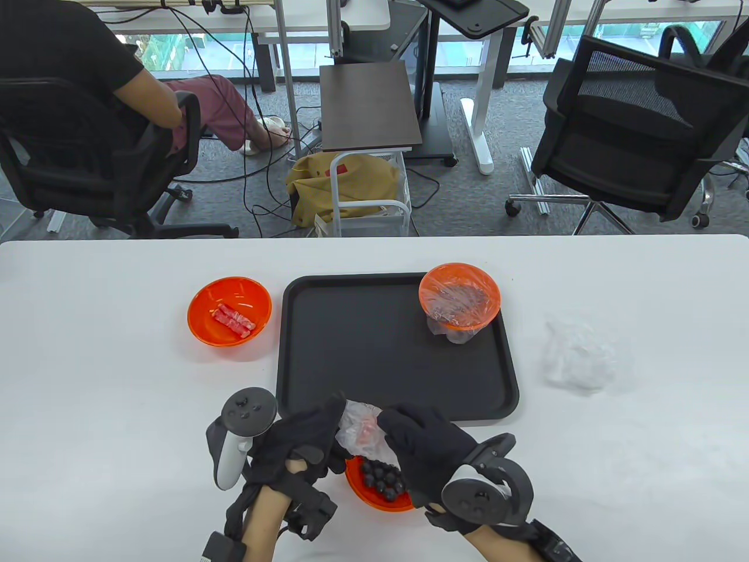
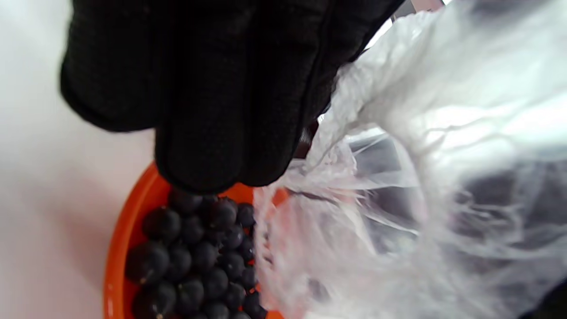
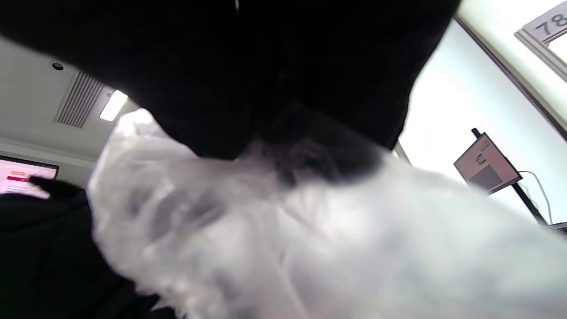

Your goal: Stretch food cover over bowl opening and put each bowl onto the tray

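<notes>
An orange bowl of dark berries (image 1: 377, 486) (image 2: 133, 248) sits near the table's front edge, partly under both hands. My left hand (image 1: 307, 442) and right hand (image 1: 418, 439) each pinch a side of a crumpled clear food cover (image 1: 363, 433) (image 2: 398, 186) (image 3: 274, 239) just above that bowl. A second orange bowl (image 1: 460, 293), wrapped in a cover, stands in the far right corner of the black tray (image 1: 327, 351). A third orange bowl (image 1: 229, 311) with pink-red pieces sits uncovered left of the tray.
A loose pile of clear covers (image 1: 579, 354) lies on the white table right of the tray. Behind the table are office chairs, a seated person at far left, a small cart and cables on the floor.
</notes>
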`<action>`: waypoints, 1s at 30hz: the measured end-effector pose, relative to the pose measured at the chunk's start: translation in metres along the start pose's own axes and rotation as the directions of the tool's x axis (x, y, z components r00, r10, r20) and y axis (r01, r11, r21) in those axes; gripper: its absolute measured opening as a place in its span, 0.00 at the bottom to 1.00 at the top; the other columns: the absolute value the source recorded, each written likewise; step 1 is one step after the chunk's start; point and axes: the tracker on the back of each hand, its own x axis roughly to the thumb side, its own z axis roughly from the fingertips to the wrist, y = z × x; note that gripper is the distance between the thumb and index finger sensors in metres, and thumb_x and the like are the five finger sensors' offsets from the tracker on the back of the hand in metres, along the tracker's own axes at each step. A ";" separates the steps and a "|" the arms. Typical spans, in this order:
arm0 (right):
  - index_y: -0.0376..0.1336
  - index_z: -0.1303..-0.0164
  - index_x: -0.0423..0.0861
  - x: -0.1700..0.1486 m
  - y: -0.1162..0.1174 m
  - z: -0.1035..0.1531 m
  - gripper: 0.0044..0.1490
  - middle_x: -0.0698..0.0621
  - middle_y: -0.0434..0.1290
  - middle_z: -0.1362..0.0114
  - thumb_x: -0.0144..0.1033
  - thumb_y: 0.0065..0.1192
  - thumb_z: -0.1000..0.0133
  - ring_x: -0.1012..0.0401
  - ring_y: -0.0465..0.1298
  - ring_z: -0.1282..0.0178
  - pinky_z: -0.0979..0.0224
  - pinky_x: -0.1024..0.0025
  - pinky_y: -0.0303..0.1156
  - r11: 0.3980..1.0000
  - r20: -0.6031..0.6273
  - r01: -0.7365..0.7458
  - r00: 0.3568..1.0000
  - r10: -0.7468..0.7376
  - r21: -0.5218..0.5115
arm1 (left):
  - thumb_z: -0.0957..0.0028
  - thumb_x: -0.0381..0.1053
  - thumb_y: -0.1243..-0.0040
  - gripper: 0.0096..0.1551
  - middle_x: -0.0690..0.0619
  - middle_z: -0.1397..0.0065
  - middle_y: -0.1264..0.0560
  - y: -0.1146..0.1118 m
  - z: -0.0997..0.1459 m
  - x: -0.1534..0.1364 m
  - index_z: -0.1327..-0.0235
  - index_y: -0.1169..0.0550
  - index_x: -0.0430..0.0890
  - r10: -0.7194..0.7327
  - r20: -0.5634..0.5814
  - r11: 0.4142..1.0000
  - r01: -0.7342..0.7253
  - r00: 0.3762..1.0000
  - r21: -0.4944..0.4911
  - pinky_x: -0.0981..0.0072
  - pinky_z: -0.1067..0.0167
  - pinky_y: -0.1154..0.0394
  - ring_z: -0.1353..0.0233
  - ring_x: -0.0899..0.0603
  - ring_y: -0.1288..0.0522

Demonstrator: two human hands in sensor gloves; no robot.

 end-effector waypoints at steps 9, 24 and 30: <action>0.78 0.43 0.53 0.005 0.019 0.005 0.25 0.49 0.82 0.34 0.36 0.84 0.52 0.50 0.89 0.42 0.45 0.63 0.89 0.988 0.038 0.058 0.997 -0.064 0.144 | 0.47 0.70 0.32 0.38 0.49 0.43 0.08 -0.007 0.000 0.000 0.36 0.19 0.44 0.213 0.043 0.965 -0.203 0.976 -0.164 0.53 0.53 0.10 0.49 0.41 0.05; 0.69 0.27 0.43 -0.098 0.003 0.024 0.33 0.39 0.74 0.27 0.38 0.67 0.43 0.42 0.83 0.37 0.42 0.57 0.84 0.889 -0.562 0.458 0.731 -0.388 -0.018 | 0.48 0.55 0.26 0.23 0.56 0.47 0.06 0.006 0.010 0.014 0.41 0.15 0.53 0.296 0.244 0.940 -0.237 0.923 -0.246 0.55 0.51 0.11 0.49 0.44 0.06; 0.66 0.23 0.43 -0.115 0.034 0.032 0.38 0.36 0.71 0.23 0.33 0.73 0.47 0.41 0.81 0.33 0.40 0.58 0.84 0.689 -0.671 0.725 0.503 -0.545 -0.017 | 0.48 0.55 0.27 0.22 0.58 0.45 0.07 0.001 0.015 0.026 0.40 0.16 0.56 0.360 0.359 0.911 -0.241 0.861 -0.335 0.54 0.49 0.12 0.48 0.45 0.06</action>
